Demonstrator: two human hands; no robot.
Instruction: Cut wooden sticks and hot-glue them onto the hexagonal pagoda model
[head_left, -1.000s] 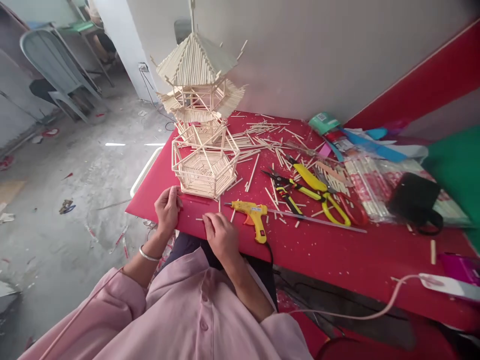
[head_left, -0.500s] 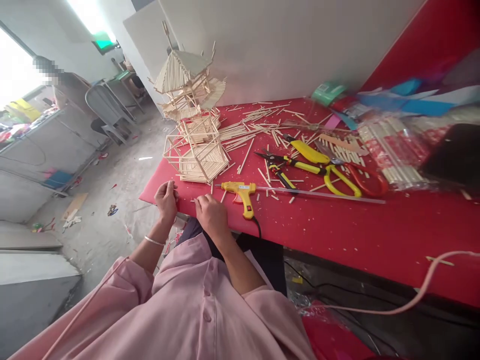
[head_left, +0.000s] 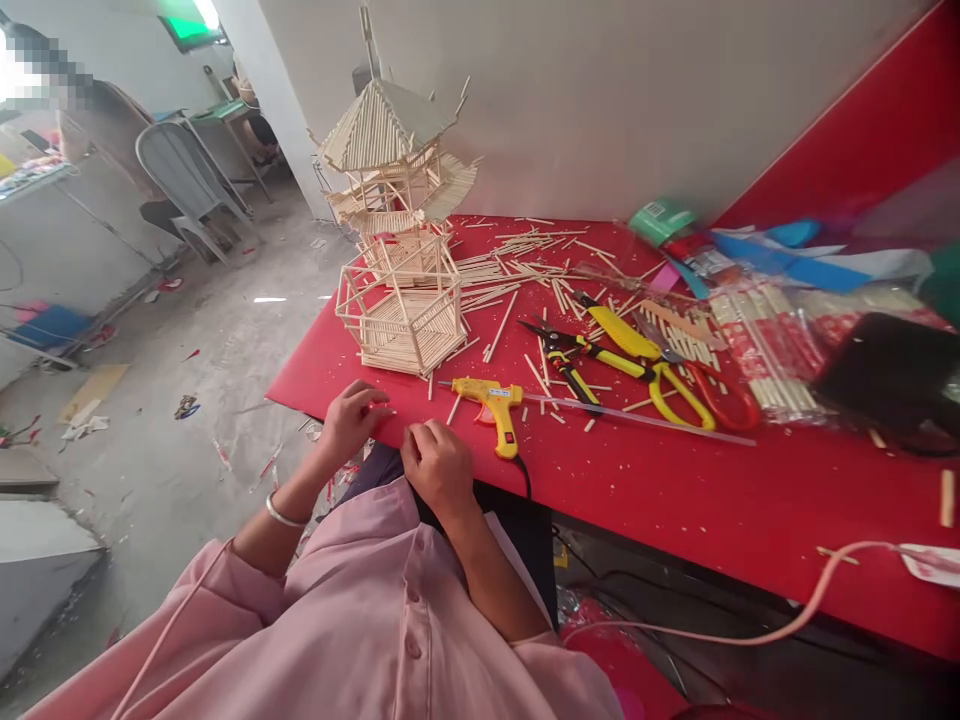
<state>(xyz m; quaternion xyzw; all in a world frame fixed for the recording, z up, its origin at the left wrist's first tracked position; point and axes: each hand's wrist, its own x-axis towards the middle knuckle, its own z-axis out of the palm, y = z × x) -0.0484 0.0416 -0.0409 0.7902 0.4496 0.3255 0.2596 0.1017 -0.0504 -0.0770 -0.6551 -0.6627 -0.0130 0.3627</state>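
My left hand [head_left: 351, 420] rests at the near edge of the red table [head_left: 675, 500], fingers curled and pinched on a thin red stick lying along the edge. My right hand [head_left: 435, 462] sits just to its right, fingers closed in a pinch on something too small to make out. A hexagonal frame of pale wooden sticks [head_left: 403, 315] stands just beyond both hands, and behind it rises a stick-built pagoda tower [head_left: 394, 160]. A yellow glue gun [head_left: 491, 402] lies right of my right hand.
Loose sticks [head_left: 517, 265] litter the table. Black-and-yellow pliers [head_left: 570, 360], yellow-handled cutters [head_left: 645, 365], red scissors [head_left: 720, 390] and a long metal ruler [head_left: 645, 418] lie to the right, with packets of sticks [head_left: 757, 345] and a black pouch [head_left: 892, 375]. A plastic chair [head_left: 184, 185] stands far left.
The view has swung about. My left hand has slid a little right along the table edge toward my right hand; both stay at the front edge by the frame.
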